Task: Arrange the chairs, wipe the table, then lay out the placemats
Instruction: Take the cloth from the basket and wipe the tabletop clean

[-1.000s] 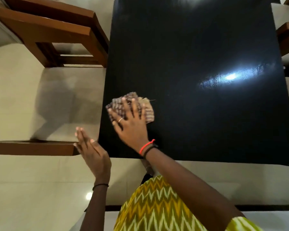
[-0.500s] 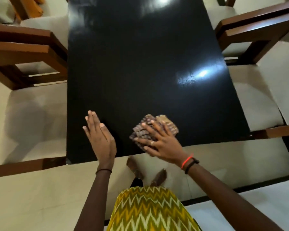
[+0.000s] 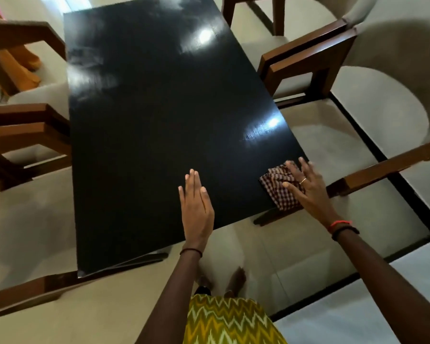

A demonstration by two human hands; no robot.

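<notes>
We stand on the pale tiled floor (image 3: 278, 264), which shows as an open strip between us and the near short edge of the desk (image 3: 159, 125). The desk is a black, glossy rectangle; its long edges run away from us. Two chairs stand along each long edge. On the right, the near chair (image 3: 353, 137) has a wooden armrest just beside the near right corner of the desk, and the far chair (image 3: 305, 55) sits close to the right edge. The left chairs (image 3: 27, 130) are set against the left edge. The bare desk surface extends to the left of both hands and beyond them.

The left hand (image 3: 196, 209) is flat, palm down, fingers straight and together, over the desk just inside the near edge; we cannot tell whether it touches. The right hand (image 3: 308, 187) has its fingers spread wide and presses flat on the checked cloth (image 3: 279, 194). The cloth lies at the near right corner and reaches the near edge.
</notes>
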